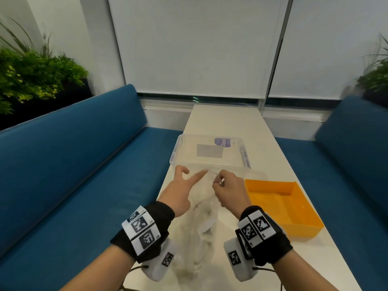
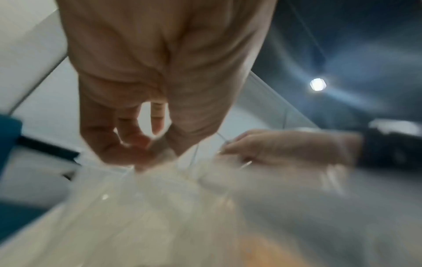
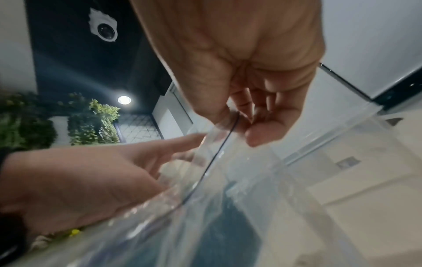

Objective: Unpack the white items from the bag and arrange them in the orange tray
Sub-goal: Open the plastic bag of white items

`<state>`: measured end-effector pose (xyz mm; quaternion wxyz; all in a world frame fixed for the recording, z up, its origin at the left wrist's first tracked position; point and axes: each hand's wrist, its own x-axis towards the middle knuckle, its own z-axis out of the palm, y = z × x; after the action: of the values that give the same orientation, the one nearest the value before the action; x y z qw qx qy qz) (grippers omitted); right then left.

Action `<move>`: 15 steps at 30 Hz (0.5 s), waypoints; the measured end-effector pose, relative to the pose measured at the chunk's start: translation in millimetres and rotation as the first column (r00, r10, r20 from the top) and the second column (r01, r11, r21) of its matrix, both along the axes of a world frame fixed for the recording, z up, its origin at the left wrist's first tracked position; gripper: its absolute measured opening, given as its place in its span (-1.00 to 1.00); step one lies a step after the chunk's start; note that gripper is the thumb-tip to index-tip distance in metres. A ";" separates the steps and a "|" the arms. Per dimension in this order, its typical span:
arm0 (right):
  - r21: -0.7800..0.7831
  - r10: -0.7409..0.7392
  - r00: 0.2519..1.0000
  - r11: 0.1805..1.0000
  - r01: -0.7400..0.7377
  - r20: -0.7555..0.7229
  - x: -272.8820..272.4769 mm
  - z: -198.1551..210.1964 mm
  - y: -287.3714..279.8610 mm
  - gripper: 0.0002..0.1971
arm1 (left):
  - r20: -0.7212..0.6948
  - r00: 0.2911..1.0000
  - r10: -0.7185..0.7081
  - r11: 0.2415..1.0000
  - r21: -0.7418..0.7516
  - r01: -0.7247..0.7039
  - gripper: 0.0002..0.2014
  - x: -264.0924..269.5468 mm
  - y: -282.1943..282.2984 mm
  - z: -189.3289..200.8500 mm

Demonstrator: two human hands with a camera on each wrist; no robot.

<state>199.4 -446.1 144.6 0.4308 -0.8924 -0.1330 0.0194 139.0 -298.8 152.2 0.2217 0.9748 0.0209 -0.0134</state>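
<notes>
Our left hand (image 1: 178, 193) reaches with straight forefinger toward the bag (image 1: 204, 208) mouth, holding nothing. Just right of that fingertip our right hand (image 1: 227, 190) pinches the clear rim. White items sit below both hands, inside. Thin film may slip the pinch, collapsing the mouth. The orange tray (image 1: 302, 225), right of our right fingers, holds nothing yet.

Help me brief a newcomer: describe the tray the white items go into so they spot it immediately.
On the long white table between the blue benches, look right of the right hand. The orange tray sits there, opaque, unlike the clear plastic bin behind it.
</notes>
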 end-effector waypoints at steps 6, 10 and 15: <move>0.107 0.021 0.973 0.994 0.004 -0.228 -26.7 -15.4 -4.8 -0.63 | -0.088 0.957 0.277 0.881 -0.374 -0.289 -0.34 -13.2 2.7 -21.9; 0.165 0.142 0.912 0.983 -0.083 -0.385 -47.2 -28.3 4.9 -0.58 | -0.063 0.974 0.217 0.785 -0.582 -0.213 -0.25 -22.9 -4.7 -31.1; 0.155 -0.068 0.969 0.982 0.107 -0.237 -36.2 -36.9 -7.0 -0.57 | 0.123 0.915 0.384 0.830 -0.480 -0.284 -0.70 -34.4 16.7 -36.4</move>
<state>163.2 -453.1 107.7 0.5168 -0.8500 -0.0435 0.0927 104.6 -282.1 115.8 0.4420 0.8728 0.1641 0.1261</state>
